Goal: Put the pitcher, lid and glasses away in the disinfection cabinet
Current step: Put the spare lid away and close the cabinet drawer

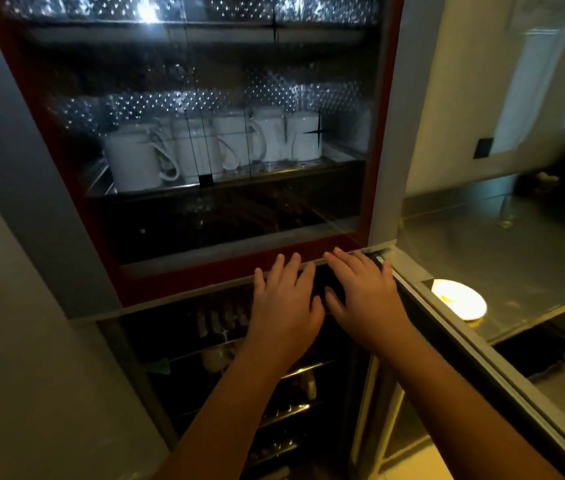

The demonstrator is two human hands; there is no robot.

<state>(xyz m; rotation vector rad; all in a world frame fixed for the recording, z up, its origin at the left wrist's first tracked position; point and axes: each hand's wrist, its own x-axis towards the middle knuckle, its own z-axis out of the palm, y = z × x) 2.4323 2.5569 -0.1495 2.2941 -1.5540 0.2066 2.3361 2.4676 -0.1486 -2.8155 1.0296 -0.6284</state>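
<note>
Both hands, left (282, 306) & right (365, 294), lying flat, grip wide, mid-frame against cabinet (383, 133) door's bottom edge.

White mugs (211, 147) stand in a row; a white saucer (461, 301) rests on the steel counter (516, 251).

Five white mugs (135, 161); two hands (284, 306); one plate (461, 299).

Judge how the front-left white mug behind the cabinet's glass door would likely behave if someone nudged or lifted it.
The white mug looks ceramic, so it is probably stiff, fairly heavy and breakable. It stands tall on the metal rack, so a sideways push might tip it into its neighbours. Its handle should give a secure hold.
</note>
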